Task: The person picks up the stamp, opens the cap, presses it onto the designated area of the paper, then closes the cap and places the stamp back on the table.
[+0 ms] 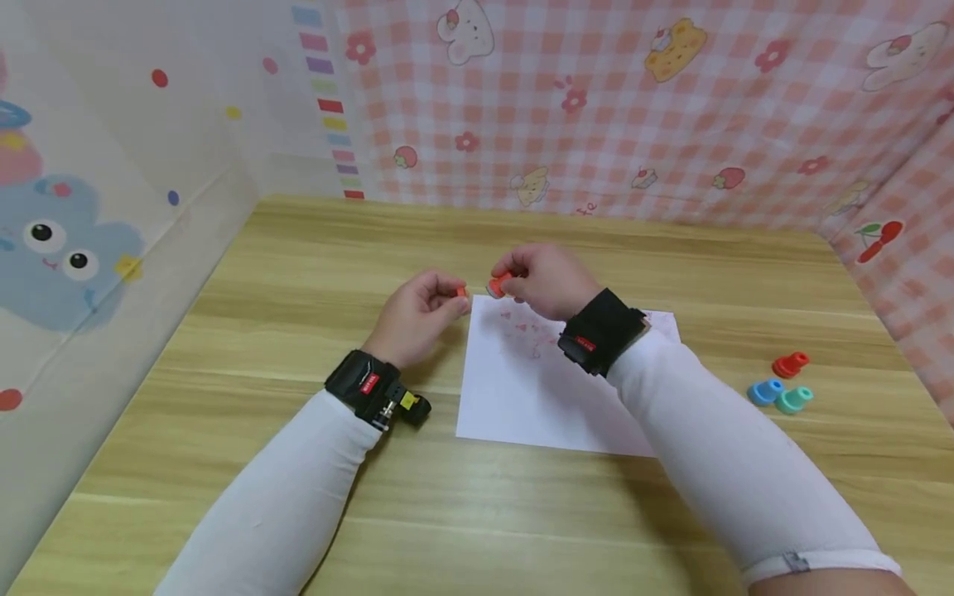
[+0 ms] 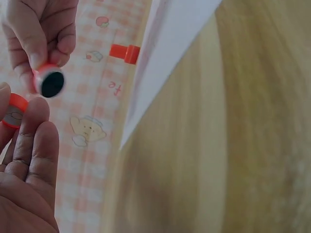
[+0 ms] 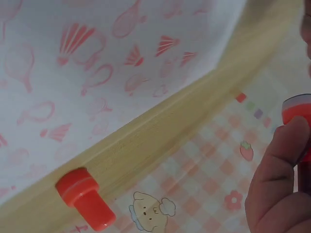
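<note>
At the left edge of the head view we see a wall cloth (image 1: 149, 108) with a blue cartoon figure (image 1: 63, 257). Moving right over the wooden table (image 1: 224, 364), we come to the left hand (image 1: 417, 319) near the middle of the frame, its thumb and fingertips nearly closed in a pinch on a small orange-red cap (image 1: 461, 291). Just right of it lies a sheet of white paper (image 1: 537, 406), with red prints (image 1: 522, 327) in its upper part; the right-wrist view shows us rackets and shuttlecocks among them. Above the sheet's upper left corner, apart from the cap, we find an orange-red stamp (image 1: 498, 285), its dark round face visible in the left-wrist view. The right hand (image 1: 551, 281) has it firmly between thumb and curled fingers. At the lower left of the right-wrist view, a second orange-red stamp (image 3: 86, 199) stands on its wide end beside the paper's edge. At the right of the head view we see a blue piece (image 1: 765, 392), a red piece (image 1: 792, 365) and a teal piece (image 1: 795, 401) grouped on the table.
</note>
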`<state>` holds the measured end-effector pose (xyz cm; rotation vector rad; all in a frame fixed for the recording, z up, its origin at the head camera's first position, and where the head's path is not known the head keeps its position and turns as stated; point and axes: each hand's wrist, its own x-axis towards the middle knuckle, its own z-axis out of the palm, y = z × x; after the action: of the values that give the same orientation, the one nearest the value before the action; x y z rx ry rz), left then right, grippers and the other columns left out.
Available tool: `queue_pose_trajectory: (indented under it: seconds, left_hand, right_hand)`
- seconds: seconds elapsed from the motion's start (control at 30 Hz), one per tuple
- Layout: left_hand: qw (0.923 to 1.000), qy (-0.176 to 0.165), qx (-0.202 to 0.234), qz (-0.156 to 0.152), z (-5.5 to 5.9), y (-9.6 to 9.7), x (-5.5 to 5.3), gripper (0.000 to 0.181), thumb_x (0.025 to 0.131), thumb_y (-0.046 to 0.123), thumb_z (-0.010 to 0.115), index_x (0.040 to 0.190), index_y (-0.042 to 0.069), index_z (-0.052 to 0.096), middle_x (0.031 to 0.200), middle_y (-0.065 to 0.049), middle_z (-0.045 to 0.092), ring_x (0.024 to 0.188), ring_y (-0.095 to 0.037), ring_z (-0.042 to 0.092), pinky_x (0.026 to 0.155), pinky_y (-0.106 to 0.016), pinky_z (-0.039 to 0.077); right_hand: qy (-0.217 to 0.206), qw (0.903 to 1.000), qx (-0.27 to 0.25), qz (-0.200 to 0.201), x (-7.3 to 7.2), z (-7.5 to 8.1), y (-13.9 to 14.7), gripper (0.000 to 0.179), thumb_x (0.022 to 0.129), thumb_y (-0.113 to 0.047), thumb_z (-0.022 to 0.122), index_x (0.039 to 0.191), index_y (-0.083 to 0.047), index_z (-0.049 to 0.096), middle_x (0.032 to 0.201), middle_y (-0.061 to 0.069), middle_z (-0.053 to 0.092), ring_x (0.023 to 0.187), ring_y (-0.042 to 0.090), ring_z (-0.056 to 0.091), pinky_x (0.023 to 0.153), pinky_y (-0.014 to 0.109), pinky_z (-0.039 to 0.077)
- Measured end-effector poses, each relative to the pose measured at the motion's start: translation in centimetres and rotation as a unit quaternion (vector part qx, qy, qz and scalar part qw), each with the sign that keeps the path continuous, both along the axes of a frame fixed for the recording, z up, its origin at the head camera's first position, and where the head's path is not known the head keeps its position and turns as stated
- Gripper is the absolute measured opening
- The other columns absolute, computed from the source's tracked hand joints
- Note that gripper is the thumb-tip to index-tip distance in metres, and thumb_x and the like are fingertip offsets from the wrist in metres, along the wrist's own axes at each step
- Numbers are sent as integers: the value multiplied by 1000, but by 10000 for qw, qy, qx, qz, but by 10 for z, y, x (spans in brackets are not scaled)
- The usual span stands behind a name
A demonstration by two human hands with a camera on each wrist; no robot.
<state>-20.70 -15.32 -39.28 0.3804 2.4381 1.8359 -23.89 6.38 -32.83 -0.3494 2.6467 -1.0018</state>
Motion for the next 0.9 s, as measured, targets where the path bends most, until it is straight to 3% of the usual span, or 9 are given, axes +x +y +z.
queue_pose_trajectory:
  seconds: [0.13, 0.3, 0.53, 0.9]
  left_hand:
    - [9999, 12, 26, 108, -2, -1, -2, 24, 103, 8, 68, 123, -4, 64, 111, -13, 72, 97, -18, 70, 77, -20, 57]
    - [9998, 71, 26, 184, -3, -2, -3, 20, 102, 10, 70, 120, 0, 66, 109, -12, 71, 94, -18, 69, 74, -20, 55]
    - [9994, 170, -127, 258, -2, -2, -3, 22, 102, 11, 70, 120, 0, 67, 107, -11, 71, 89, -16, 67, 69, -20, 51]
    - [9992, 257, -169, 240, -2, -2, -2, 20, 100, 10, 72, 118, 1, 68, 107, -11, 72, 88, -14, 66, 72, -18, 52]
  right_hand:
    - [425, 9962, 673, 339, -5, -5, -13, 25, 101, -12, 69, 125, -5, 68, 111, 12, 73, 97, 27, 63, 88, 36, 53]
    - [663, 9903, 1068, 594, -10, -14, -24, 17, 97, -10, 75, 113, -6, 73, 106, 10, 73, 94, 26, 62, 87, 37, 55]
    - [513, 9887, 1236, 671, -14, -21, -27, 13, 97, -10, 75, 110, -9, 76, 103, 7, 73, 86, 24, 63, 75, 33, 54]
    - [549, 9841, 1468, 837, -16, -25, -30, 17, 96, -7, 75, 112, -8, 78, 106, 8, 75, 97, 26, 62, 92, 38, 54]
